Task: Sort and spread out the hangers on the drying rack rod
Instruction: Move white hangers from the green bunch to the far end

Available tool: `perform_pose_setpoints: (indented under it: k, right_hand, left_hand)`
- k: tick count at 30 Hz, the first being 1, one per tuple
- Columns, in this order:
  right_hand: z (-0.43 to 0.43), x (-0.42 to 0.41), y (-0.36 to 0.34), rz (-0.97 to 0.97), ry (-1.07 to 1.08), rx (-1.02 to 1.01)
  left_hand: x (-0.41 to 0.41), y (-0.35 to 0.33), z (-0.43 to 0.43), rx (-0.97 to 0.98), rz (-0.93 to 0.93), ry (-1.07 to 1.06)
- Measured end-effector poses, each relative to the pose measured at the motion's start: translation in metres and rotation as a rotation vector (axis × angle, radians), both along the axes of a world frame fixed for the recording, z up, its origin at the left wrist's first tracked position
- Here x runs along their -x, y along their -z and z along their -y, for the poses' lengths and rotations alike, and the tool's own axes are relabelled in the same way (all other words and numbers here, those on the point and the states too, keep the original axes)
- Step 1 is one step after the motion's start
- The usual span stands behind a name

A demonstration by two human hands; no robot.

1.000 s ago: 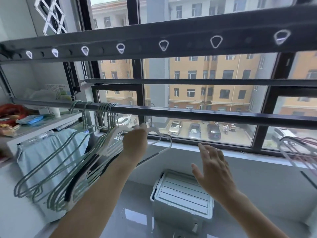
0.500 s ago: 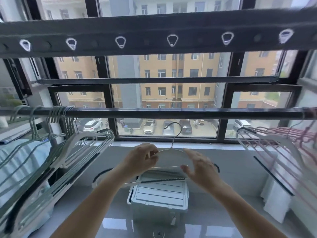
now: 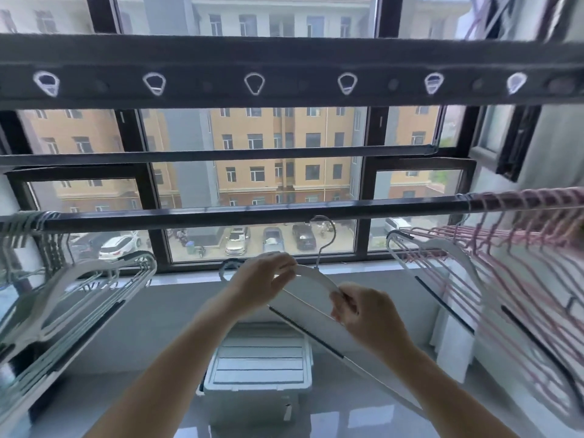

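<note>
Left hand (image 3: 265, 279): pinched the white hanger (image 3: 316, 275) beside its neck.
Right hand (image 3: 366, 317): gripped its right shoulder.
Technique: the hanger needed lifting squarely onto the rod (image 3: 221, 213), mid-span.

Single head-mounted wide-angle view, facing forward toward the window (image 3: 252, 184), close behind the rod (image 3: 252, 213).

The rod (image 3: 252, 212) runs free between green hangers (image 3: 79, 275) left and pink hangers (image 3: 505, 237) right.
</note>
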State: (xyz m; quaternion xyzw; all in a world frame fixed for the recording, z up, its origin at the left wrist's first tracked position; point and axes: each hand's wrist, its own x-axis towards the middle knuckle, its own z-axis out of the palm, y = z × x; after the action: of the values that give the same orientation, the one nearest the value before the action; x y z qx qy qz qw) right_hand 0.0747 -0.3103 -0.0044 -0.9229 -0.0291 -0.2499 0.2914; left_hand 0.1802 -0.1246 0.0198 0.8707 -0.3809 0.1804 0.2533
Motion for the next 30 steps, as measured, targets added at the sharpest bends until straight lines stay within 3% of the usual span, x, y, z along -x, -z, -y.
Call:
perform_pose_setpoints:
  k: [12,21,30]
  right_hand:
    - [0.077,0.037,-0.027,0.185,0.267,-0.040]
    - [0.115,0.025,-0.036,0.107,0.451,-0.002]
    - [0.119,0.016,-0.031,0.012,0.575,0.101]
  left_hand:
    - [0.013,-0.027,0.121,0.106,0.165,0.097]
    - [0.025,-0.041,0.189,-0.053,0.047,0.200]
    - [0.016,-0.024,0.207,-0.066,-0.135,0.227]
